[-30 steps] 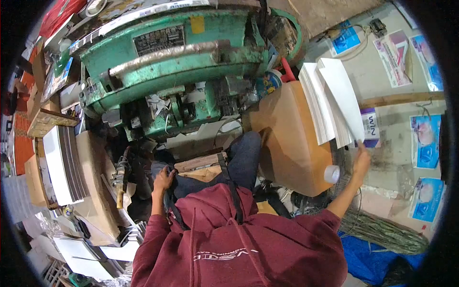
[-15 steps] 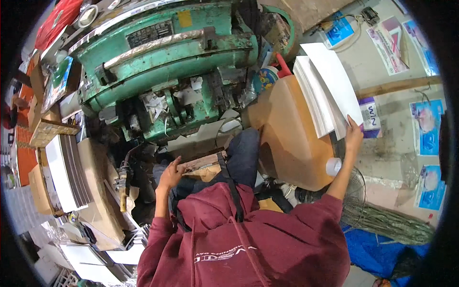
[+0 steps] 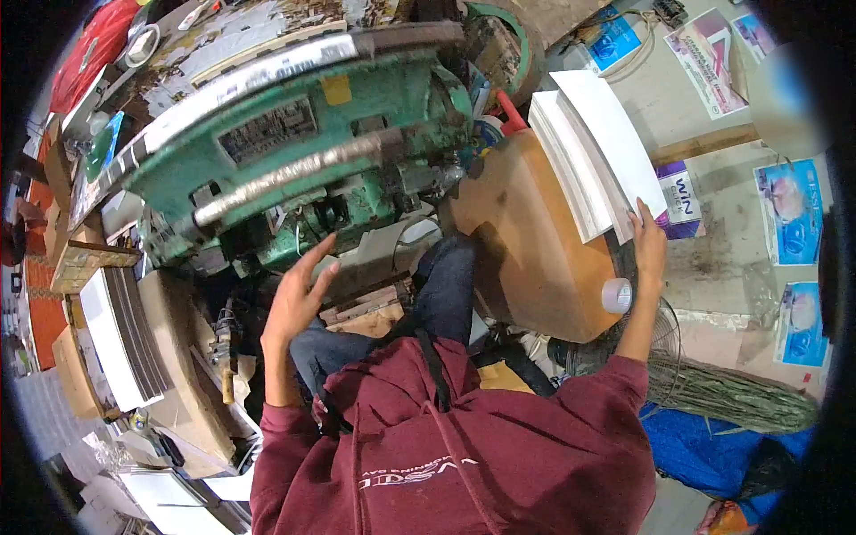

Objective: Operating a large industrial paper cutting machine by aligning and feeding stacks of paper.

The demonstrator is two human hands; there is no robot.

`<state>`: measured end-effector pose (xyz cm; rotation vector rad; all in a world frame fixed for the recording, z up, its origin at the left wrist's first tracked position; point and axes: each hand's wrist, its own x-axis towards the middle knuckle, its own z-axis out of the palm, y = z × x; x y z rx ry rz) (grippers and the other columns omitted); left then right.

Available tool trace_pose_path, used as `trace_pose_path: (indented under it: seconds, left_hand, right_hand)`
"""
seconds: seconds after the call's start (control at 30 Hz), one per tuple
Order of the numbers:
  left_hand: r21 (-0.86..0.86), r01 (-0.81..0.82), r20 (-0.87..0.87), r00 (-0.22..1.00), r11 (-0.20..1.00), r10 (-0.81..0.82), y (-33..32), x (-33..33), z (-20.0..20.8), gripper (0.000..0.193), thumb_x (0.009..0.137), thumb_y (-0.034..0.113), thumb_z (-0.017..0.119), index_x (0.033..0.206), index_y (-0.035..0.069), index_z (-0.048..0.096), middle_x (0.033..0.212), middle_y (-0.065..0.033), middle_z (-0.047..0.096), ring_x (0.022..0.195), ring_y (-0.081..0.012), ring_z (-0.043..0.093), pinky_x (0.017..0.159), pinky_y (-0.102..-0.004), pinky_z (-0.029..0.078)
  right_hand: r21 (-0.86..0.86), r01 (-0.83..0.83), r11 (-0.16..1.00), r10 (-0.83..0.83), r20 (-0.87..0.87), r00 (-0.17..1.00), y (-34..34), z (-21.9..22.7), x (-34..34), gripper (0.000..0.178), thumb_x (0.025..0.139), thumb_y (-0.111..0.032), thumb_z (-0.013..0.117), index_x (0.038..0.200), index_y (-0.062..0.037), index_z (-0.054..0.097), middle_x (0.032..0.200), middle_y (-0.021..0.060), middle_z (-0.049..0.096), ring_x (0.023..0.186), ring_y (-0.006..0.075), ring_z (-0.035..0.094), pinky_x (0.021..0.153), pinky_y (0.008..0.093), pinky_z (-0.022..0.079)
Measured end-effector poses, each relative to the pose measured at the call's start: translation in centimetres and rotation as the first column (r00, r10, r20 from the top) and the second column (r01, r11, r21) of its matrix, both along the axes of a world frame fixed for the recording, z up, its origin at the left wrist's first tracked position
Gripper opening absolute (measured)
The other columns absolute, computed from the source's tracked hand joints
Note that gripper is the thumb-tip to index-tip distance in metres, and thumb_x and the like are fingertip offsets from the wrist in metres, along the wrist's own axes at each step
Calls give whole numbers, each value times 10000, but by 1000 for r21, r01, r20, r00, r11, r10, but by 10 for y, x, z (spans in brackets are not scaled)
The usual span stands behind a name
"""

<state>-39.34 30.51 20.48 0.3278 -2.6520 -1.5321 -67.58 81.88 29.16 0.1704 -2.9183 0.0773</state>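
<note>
My left hand [image 3: 299, 299] is raised in front of the green press-like machine [image 3: 276, 134], holding nothing, with its fingers apart. At the right, my right hand [image 3: 650, 245] grips the lower corner of a white sheet [image 3: 615, 138]. That sheet lies at a slant over a stack of white sheets [image 3: 571, 169], which rests on a large orange-brown plastic jerrycan [image 3: 526, 241] with a white cap. The fingertips partly cover the sheet's corner. A worn silver bar [image 3: 285, 178] runs across the machine's green plate, blurred by motion.
Several more white stacks [image 3: 116, 334] stand on the left beside a cardboard box [image 3: 183, 357]. A bundle of dry stalks [image 3: 731, 388] lies at the right above a blue sheet [image 3: 691, 446]. A wire fan guard [image 3: 664, 330] sits beside my right forearm.
The machine's green plate has swung toward me, baring more of the bench behind it. My left hand has risen and its fingers have stretched out. My right hand stays at the white sheet's corner.
</note>
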Motion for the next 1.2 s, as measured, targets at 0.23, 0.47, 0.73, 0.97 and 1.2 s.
trace_pose_path:
  seconds: [0.23, 0.47, 0.73, 0.97, 1.2]
  left_hand:
    - [-101, -111, -342, 937, 989, 71, -48, -46, 103, 395, 970, 201, 568, 1332, 45, 551, 1257, -134, 638, 1201, -249, 577, 1021, -341, 411]
    - [-809, -8, 208, 932, 588, 298, -181, -44, -18, 731, 966, 583, 392, 1526, 133, 256, 1571, -165, 250, 1455, -351, 217, 1156, -538, 203]
    - [-711, 100, 156, 988, 696, 17, -55, 86, 12, 736, 928, 497, 508, 1541, 212, 219, 1586, -169, 196, 1462, -369, 181, 1182, -527, 164]
    - [-746, -641, -374, 627, 179, 684, -101, 203, 102, 649, 779, -35, 536, 1358, 259, 533, 1158, -134, 633, 1008, -326, 633, 825, -416, 538]
    - [-933, -315, -243, 203, -172, 948, -258, 353, 5, 598, 920, 234, 546, 1467, 377, 349, 1428, -207, 456, 1239, -500, 477, 872, -566, 518]
  right_hand:
    - [-61, -244, 968, 244, -11, 970, 91, 8, -36, 299, 979, -152, 494, 1240, -48, 598, 985, 205, 667, 841, 309, 645, 750, 383, 502]
    - [-19, -70, 997, 50, -509, 859, 1, 64, -15, 296, 1011, -130, 435, 1276, -71, 552, 1117, 142, 675, 1023, 266, 660, 872, 342, 508]
    - [-273, -36, 961, -125, -547, 827, -50, 109, -5, 310, 1043, -259, 416, 1263, -112, 578, 1187, 82, 673, 1038, 243, 667, 793, 322, 553]
    - [-383, -164, 909, -111, -603, 790, -97, 115, 5, 343, 1052, -256, 394, 1190, -12, 591, 1148, 113, 680, 775, 244, 725, 671, 288, 592]
    - [-382, -382, 842, 21, -684, 729, -135, 126, 7, 342, 1040, -256, 437, 1196, 13, 577, 1144, 121, 680, 808, 241, 725, 690, 280, 588]
